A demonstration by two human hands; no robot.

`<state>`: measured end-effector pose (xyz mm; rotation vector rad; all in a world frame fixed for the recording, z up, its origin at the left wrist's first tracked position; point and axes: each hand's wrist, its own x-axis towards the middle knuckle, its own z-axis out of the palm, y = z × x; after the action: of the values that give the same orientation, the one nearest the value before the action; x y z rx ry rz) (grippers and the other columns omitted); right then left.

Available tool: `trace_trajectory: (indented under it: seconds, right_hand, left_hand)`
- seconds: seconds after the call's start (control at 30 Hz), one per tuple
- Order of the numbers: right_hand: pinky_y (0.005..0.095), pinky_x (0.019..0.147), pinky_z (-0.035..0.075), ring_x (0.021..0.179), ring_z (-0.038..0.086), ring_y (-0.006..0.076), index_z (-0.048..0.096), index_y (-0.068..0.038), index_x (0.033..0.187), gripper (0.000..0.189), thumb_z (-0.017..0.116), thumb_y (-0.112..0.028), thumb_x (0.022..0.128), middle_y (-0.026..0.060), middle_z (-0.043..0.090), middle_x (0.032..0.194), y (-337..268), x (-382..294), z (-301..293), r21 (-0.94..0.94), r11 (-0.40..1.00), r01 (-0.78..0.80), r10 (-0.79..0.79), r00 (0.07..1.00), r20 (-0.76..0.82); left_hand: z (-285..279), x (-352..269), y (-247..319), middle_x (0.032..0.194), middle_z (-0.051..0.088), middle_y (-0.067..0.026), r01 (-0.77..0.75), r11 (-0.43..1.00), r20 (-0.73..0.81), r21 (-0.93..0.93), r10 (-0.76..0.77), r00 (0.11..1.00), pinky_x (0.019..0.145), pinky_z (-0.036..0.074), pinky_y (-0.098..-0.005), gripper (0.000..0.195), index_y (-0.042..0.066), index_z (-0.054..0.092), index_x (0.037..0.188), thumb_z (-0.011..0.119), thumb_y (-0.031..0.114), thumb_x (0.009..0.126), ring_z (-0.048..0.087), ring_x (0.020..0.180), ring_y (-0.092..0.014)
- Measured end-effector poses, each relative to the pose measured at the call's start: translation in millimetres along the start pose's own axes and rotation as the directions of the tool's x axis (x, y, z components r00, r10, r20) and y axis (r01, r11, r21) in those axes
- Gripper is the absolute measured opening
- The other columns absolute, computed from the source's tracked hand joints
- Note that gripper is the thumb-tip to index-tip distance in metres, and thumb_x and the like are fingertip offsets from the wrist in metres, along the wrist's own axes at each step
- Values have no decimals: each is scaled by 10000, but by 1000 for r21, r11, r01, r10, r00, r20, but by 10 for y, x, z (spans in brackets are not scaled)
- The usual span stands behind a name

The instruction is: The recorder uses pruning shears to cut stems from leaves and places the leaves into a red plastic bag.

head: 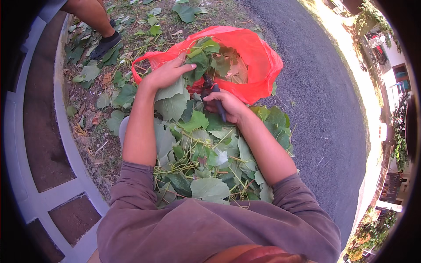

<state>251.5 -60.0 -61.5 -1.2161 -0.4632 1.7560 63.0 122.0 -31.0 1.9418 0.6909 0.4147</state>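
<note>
My left hand (171, 70) grips a bunch of green leaves (199, 62) at the mouth of a red plastic bag (263, 62). In my right hand (225, 105) are dark-handled pruning shears (219, 108), their head close to the base of that bunch; whether the blades are parted is hidden. Inside the bag lie leaves (235, 70), some of them brownish. A large heap of broad lobed leaves with thin vines and curly tendrils (204, 148) spreads between my forearms, just in front of my body.
Cut leaves (125, 95) lie scattered over the soil and grass at left. Another person's leg in a dark clog (105, 46) stands at upper left. A concrete kerb (65, 131) borders the left side, and an asphalt road (322, 115) curves along the right.
</note>
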Motion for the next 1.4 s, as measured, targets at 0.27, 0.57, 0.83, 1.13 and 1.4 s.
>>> trace_trajectory:
  seconds: [0.27,0.57,0.83,1.13,1.4]
  right_hand:
    - [313,833,497,845,629,132,639,-133,1059,201,681,-211,879,6,682,983,-36,-25,97,146,988,-44,62,991,-120]
    - [306,691,462,703,565,166,649,-107,993,180,654,-251,884,20,614,813,70,90,27,31,999,44,-40,992,-120]
    - [349,588,470,658,582,181,652,-63,1010,249,642,-293,914,46,621,793,10,124,-88,-121,993,14,-35,984,-174]
    - [324,568,496,628,583,179,648,-73,1004,209,648,-266,925,49,613,775,-54,107,-77,-278,961,-8,-46,981,-187]
    - [346,640,517,705,628,197,666,-44,1065,309,638,-314,916,76,654,843,-68,104,-115,-155,988,22,-50,982,-180]
  left_hand:
    - [-70,-78,150,1563,546,-200,180,933,100,-311,-156,983,1224,346,-364,664,-46,485,1547,410,467,1132,504,1455,-266]
    - [319,11,324,1270,665,-274,149,800,-278,582,24,960,1014,491,-516,528,25,448,1568,470,305,1120,635,1212,-433]
    - [615,0,332,1144,637,-252,46,615,-213,787,202,956,892,508,-562,592,113,432,1609,498,418,1106,656,1025,-441]
    - [482,41,314,1041,661,-206,53,647,-301,761,279,912,856,526,-521,463,192,633,1466,560,431,1076,681,944,-385]
    - [512,0,397,1115,669,-123,-89,584,-224,807,442,869,880,536,-481,315,228,764,1295,695,287,994,687,974,-340]
